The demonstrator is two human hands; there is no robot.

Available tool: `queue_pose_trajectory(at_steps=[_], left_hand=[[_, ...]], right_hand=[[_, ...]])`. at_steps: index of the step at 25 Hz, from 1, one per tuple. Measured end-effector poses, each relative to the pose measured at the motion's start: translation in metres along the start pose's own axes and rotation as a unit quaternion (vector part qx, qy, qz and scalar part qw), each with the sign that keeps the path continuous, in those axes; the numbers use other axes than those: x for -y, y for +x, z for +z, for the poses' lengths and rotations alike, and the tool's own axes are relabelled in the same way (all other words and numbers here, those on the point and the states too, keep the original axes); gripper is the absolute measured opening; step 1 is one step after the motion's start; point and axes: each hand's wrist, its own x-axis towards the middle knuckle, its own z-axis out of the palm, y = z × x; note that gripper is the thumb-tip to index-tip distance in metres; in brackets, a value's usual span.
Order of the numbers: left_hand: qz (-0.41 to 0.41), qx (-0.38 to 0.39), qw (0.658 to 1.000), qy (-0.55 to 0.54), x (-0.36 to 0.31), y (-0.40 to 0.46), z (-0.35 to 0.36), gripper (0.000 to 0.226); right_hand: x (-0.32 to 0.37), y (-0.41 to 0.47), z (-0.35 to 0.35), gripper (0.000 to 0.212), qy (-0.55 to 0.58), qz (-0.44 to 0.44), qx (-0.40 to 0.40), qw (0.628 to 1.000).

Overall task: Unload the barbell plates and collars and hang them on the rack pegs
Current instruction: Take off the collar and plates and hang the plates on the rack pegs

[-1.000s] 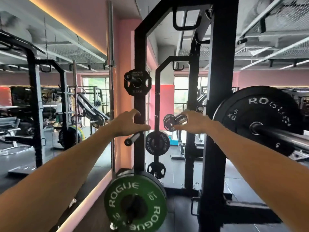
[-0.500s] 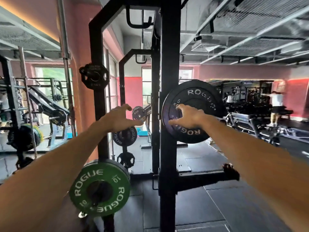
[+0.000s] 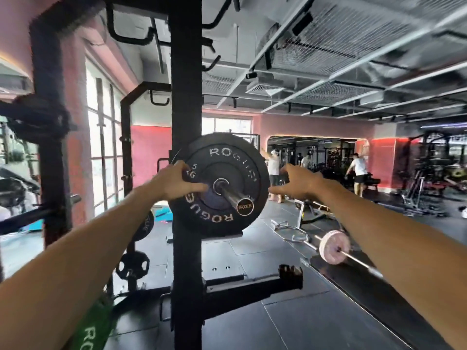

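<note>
Our left hand [image 3: 177, 181] rested spread on the black rubber Rogue plate [image 3: 219, 184], which still sat on the steel barbell sleeve [image 3: 233, 198]. Our right hand [image 3: 295, 183] reached open beside its rim, gripping nothing. No collar showed; unloading remained.

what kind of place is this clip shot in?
A commercial gym, most likely. A black Rogue plate sits on a barbell sleeve at a power rack upright, a second loaded bar lies on the rubber floor, and people train behind.

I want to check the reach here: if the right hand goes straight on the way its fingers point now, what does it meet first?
Most likely the right edge of the black plate: the right hand points left toward it, fingers spread, apparently not touching yet.
</note>
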Motion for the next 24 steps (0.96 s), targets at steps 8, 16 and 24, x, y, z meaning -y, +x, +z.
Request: queue_pose_trajectory(at_steps=[8,16,24], left_hand=[[-0.082,-0.064,0.994,0.034,0.026,0.076,0.037,0.109],[-0.114,-0.101,0.988,0.032,0.102,0.186,0.069,0.152],[-0.116,-0.168,0.978,-0.046,0.162,0.281,0.098,0.138]], right_hand=[[-0.057,0.104,0.026,0.092,0.107,-0.074,0.024,0.991],[-0.051,0.226,0.077,0.112,0.157,-0.083,-0.010,0.984],[-0.082,0.380,0.159,0.146,0.240,-0.048,-0.048,0.968]])
